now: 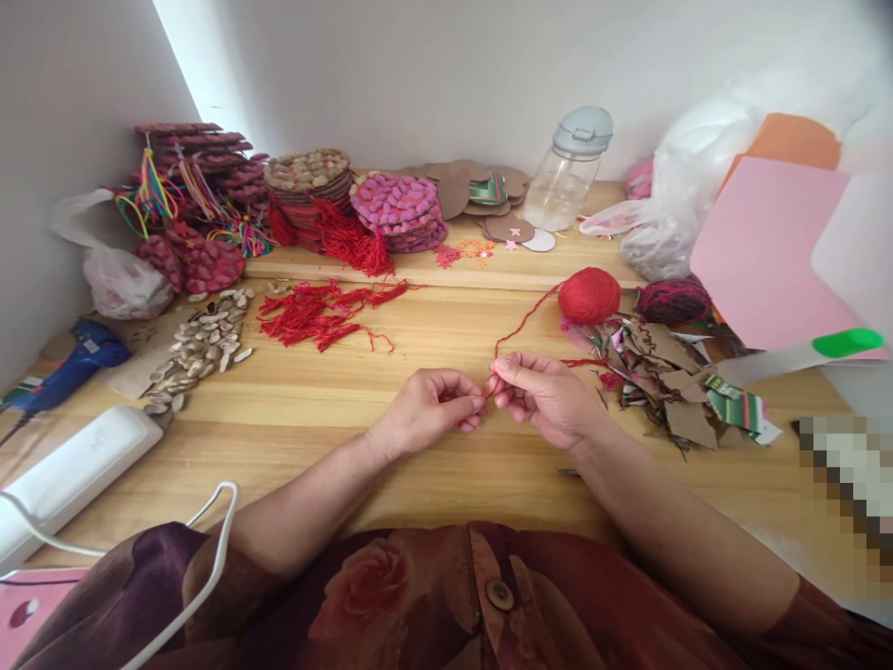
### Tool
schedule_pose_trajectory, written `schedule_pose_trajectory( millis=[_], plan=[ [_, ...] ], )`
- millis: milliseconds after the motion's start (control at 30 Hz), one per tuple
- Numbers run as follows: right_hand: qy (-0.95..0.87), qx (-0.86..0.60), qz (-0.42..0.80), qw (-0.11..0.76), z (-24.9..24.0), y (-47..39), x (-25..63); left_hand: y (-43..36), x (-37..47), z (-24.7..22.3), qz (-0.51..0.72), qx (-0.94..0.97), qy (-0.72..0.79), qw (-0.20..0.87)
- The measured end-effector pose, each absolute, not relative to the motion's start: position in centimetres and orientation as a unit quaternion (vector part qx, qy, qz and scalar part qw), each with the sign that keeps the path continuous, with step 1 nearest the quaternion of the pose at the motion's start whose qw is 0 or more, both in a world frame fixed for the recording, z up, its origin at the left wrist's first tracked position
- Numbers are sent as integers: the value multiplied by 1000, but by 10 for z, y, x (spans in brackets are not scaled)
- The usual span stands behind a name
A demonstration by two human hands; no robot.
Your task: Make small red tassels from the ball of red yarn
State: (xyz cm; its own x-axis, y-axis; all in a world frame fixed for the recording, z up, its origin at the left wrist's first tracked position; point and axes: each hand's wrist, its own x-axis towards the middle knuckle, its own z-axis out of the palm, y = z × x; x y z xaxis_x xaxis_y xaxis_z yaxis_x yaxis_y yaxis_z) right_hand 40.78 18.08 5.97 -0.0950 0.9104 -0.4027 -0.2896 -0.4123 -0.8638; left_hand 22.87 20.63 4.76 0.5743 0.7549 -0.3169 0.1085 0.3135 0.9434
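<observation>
Both my hands meet over the middle of the wooden table. My left hand [436,409] pinches red yarn between thumb and forefinger. Close beside it, my right hand [548,395] is closed on the same red yarn [525,321], which runs up from its fingers to a red ball of yarn [590,295]. Another red strand leaves the right hand toward the scraps on the right. The yarn between the fingertips is mostly hidden. Left of the hands lies a loose pile of red yarn tassels [311,314].
Pistachio-like shells [202,344], a blue glue gun [80,363] and a white power strip [84,475] lie at left. Stacked decorated discs [397,209] and a clear bottle [565,177] stand behind. Cardboard scraps [670,372], dark yarn [673,301] and pink paper [760,242] are at right.
</observation>
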Motion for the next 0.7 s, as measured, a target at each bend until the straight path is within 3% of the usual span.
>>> schedule_pose_trajectory(
  millis=[167, 467, 700],
  plan=[
    [-276, -467, 705, 457, 60, 178, 403, 206, 228, 43, 229, 611, 409, 638],
    [-187, -445, 714, 507, 63, 169, 387, 198, 229, 41, 324, 781, 408, 344],
    [-184, -443, 697, 533, 65, 160, 377, 200, 224, 36, 326, 846, 364, 214]
  ],
)
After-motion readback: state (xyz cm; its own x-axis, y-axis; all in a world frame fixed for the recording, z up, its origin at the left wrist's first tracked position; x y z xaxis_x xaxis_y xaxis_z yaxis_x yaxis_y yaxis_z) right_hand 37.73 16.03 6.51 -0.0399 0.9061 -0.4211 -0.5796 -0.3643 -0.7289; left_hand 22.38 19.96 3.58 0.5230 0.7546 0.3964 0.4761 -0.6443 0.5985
